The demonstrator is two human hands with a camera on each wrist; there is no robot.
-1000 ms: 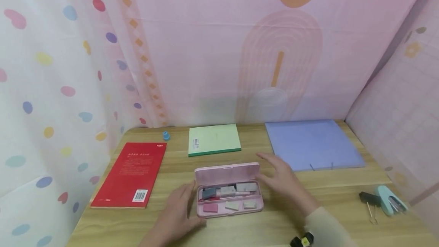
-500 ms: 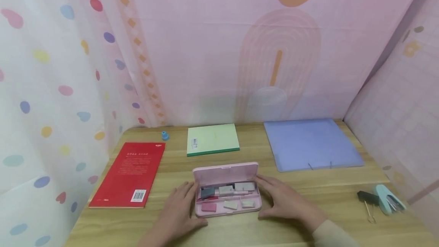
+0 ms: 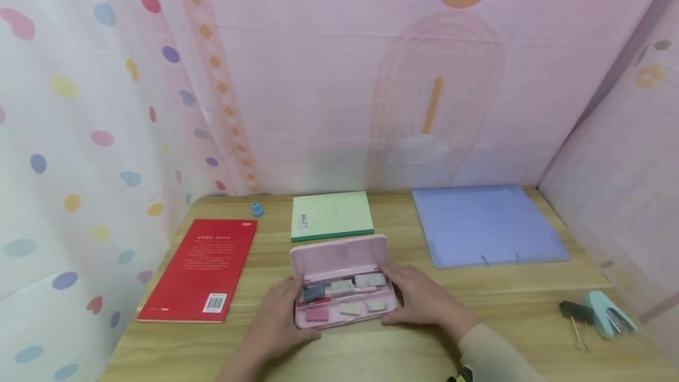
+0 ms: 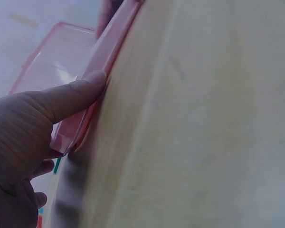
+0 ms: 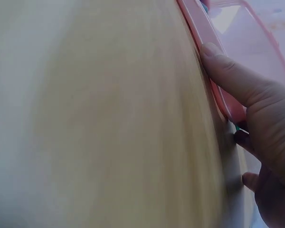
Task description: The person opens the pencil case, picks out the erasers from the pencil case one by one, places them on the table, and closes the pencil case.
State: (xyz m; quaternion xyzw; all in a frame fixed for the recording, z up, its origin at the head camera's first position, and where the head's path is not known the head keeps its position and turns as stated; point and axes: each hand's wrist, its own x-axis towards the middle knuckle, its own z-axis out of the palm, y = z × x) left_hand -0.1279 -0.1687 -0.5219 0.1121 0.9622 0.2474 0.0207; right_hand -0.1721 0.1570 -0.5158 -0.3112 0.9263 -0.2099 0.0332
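Observation:
A pink pencil case (image 3: 345, 322) with its lid raised is between both hands in the head view. My left hand (image 3: 277, 317) grips its left end, thumb on the front wall and fingers round the side. At the right end my right hand (image 3: 419, 296) holds it the same way. Inside lie a dark grey block (image 3: 313, 293), a pink eraser (image 3: 317, 315) and several pale erasers, with pens beneath some of them. Both wrist views show a thumb pressed against the pink front wall; the other fingertips are partly hidden behind the case.
A red book (image 3: 201, 270) lies left, with a small blue cone-shaped item (image 3: 257, 209) behind it. A green notebook (image 3: 332, 215) lies behind the case, a blue folder (image 3: 488, 226) back right. A mint stapler (image 3: 605, 314) and a black binder clip (image 3: 576, 311) lie at right.
My right hand has come in from above right and taken hold of the case's right end. The case has shifted slightly left and away from me, its lid now nearer the green notebook.

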